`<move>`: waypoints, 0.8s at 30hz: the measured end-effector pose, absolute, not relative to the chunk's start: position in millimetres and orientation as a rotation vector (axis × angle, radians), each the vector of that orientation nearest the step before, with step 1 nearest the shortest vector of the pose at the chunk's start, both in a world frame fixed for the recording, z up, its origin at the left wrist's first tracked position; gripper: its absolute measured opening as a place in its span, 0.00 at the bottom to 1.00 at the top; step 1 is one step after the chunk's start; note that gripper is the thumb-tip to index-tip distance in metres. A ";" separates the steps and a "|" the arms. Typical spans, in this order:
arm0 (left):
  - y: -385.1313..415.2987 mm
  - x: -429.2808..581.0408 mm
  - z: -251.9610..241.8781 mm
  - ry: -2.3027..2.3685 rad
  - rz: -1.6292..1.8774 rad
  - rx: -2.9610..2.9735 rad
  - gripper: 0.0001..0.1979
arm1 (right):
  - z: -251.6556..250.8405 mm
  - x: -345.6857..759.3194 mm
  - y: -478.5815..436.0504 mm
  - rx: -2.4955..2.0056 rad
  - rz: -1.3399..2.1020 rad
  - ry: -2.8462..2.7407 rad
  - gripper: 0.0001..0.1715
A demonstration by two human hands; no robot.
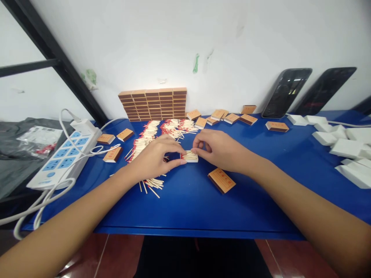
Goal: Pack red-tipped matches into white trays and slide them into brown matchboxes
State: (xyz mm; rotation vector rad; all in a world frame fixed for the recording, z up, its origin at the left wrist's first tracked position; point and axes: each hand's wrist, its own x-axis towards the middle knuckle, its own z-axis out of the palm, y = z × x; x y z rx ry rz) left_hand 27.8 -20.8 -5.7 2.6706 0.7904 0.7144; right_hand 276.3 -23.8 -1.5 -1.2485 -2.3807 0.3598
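Note:
My left hand [155,156] and my right hand [218,150] meet at the middle of the blue table [188,208], both pinching a small open matchbox tray [189,156] filled with red-tipped matches. Loose matches [150,135] lie in a long heap behind and under my left hand. An orange matchbox sleeve [222,180] lies flat just below my right hand. Both hands have their fingers closed on the tray.
A stack of matchboxes [153,104] leans against the white wall. Scattered matchboxes [232,117] lie at the back. A white power strip [62,158] with cables sits at left. White boxes [348,150] pile at right, and two dark phones [285,92] lean on the wall.

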 end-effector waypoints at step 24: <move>-1.6 16.9 -17.7 1.019 0.854 2.595 0.21 | -13.0 202.1 -88.4 -0.901 0.542 -2.442 0.10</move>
